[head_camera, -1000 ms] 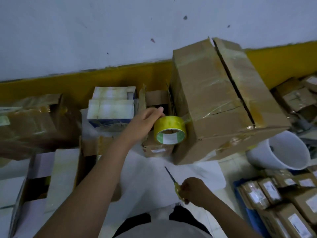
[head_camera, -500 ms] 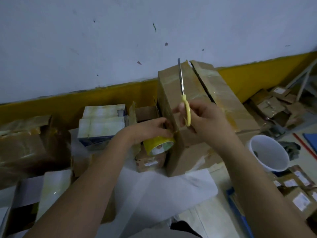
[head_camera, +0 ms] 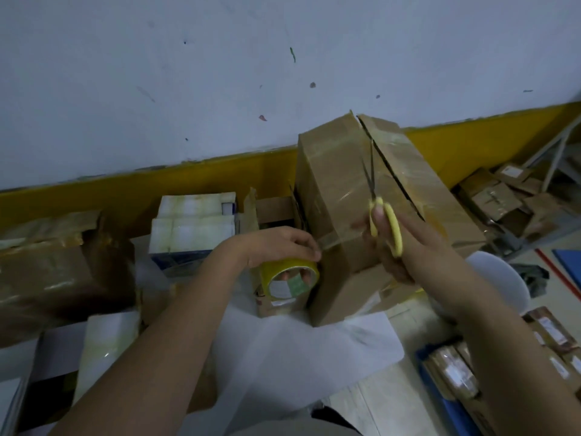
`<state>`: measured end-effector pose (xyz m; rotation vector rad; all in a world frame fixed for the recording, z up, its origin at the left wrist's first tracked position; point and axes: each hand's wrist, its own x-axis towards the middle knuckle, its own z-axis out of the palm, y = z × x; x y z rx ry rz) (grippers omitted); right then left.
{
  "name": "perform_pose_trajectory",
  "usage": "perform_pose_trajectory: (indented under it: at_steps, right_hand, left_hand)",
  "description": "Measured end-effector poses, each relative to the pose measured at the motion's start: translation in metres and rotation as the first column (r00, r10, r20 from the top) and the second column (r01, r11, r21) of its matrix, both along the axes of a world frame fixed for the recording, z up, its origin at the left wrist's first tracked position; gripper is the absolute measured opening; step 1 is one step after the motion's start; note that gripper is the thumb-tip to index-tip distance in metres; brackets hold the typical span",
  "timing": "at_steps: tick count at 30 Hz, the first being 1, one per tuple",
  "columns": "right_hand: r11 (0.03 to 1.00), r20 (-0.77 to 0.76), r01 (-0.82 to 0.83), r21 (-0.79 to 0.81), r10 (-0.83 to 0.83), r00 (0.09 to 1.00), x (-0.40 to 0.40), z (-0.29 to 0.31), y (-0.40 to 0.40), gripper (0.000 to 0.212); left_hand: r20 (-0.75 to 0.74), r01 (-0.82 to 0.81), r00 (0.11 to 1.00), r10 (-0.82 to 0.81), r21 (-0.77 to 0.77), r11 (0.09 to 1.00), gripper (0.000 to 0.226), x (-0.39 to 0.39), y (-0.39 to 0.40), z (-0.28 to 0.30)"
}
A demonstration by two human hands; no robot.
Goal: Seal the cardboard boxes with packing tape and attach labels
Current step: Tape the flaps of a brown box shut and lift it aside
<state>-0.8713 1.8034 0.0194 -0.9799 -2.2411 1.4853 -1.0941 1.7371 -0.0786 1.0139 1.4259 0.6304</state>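
Tape roll [head_camera: 287, 276] held in left hand [head_camera: 276, 247], fingers through core, just beside near-left edge of cardboard box [head_camera: 355, 215] on floor. Taut tape strip [head_camera: 330, 243] runs right from roll onto box face. Scissors [head_camera: 382, 212] gripped in right hand [head_camera: 405, 250], blades pointing up, apparently slightly parted; strip lies lower-left of blades, right hand nearer. White bucket [head_camera: 503, 278] behind right arm, contents hidden. Blue crate [head_camera: 440, 394] at lower right holds small parcels.

we were in a packing or storeroom corner: taped cardboard boxes [head_camera: 371, 215] crowded the floor by a white wall with a yellow base band [head_camera: 188, 184], labelled parcels [head_camera: 452, 369] filled a blue crate [head_camera: 440, 394].
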Motion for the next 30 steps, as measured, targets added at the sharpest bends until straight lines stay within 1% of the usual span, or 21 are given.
perform_pose_trajectory:
  at_steps: [2,4,6,9,10,13,15,19,21,24,27,30]
  right_hand:
    - [0.994,0.105,-0.103,-0.044,0.107,0.989,0.022,-0.001,-0.024,0.078]
    - [0.986,0.290,-0.159,-0.043,0.165,0.943,0.030,-0.017,-0.042,0.089]
    - [0.988,0.414,-0.143,-0.060,0.155,0.897,0.028,-0.034,-0.051,0.093]
    - [0.996,0.474,-0.077,-0.041,0.087,0.876,0.019,-0.051,-0.050,0.098]
    - [0.998,0.469,-0.048,-0.048,0.065,0.881,0.016,-0.054,-0.048,0.095]
    - [0.986,0.411,0.060,-0.153,0.008,0.912,0.006,-0.063,-0.045,0.088]
    - [0.975,0.376,0.117,-0.187,-0.039,0.926,0.000,-0.068,-0.045,0.080]
    - [0.974,0.292,0.162,-0.156,-0.111,0.950,-0.008,-0.078,-0.046,0.075]
    - [0.969,0.242,0.185,-0.165,-0.142,0.960,-0.008,-0.079,-0.047,0.069]
    - [0.968,0.186,0.184,-0.169,-0.152,0.971,-0.006,-0.076,-0.048,0.054]
    - [0.986,0.189,0.141,-0.092,-0.122,0.974,-0.003,-0.078,-0.049,0.045]
    - [0.989,0.202,0.150,-0.018,-0.143,0.969,0.002,-0.086,-0.049,0.043]
  left_hand:
    - [0.077,-0.029,0.997,0.029,-0.003,1.000,0.011,-0.002,-0.002,-0.004]
    - [0.129,-0.051,0.990,0.049,0.018,0.999,0.008,-0.003,-0.005,-0.009]
    - [0.128,-0.067,0.990,0.062,0.034,0.997,0.006,-0.003,-0.006,-0.012]
    - [0.112,-0.084,0.991,0.079,0.042,0.996,0.006,-0.001,-0.008,-0.009]
    - [0.118,-0.091,0.989,0.086,0.043,0.995,0.006,-0.001,-0.009,-0.008]
    - [0.105,-0.121,0.988,0.116,0.047,0.992,0.006,-0.001,-0.012,-0.008]
    - [0.092,-0.156,0.984,0.152,0.034,0.987,0.007,-0.001,-0.014,-0.009]
    - [0.079,-0.190,0.979,0.188,0.017,0.982,0.007,0.004,-0.017,-0.008]
    - [0.062,-0.194,0.979,0.193,0.021,0.981,0.006,0.004,-0.018,-0.009]
    - [0.067,-0.200,0.978,0.198,0.027,0.979,0.004,0.003,-0.017,-0.010]
    - [0.067,-0.195,0.979,0.193,0.028,0.980,0.003,0.003,-0.015,-0.008]
    - [0.028,-0.150,0.988,0.150,0.000,0.989,0.003,0.003,-0.017,-0.006]
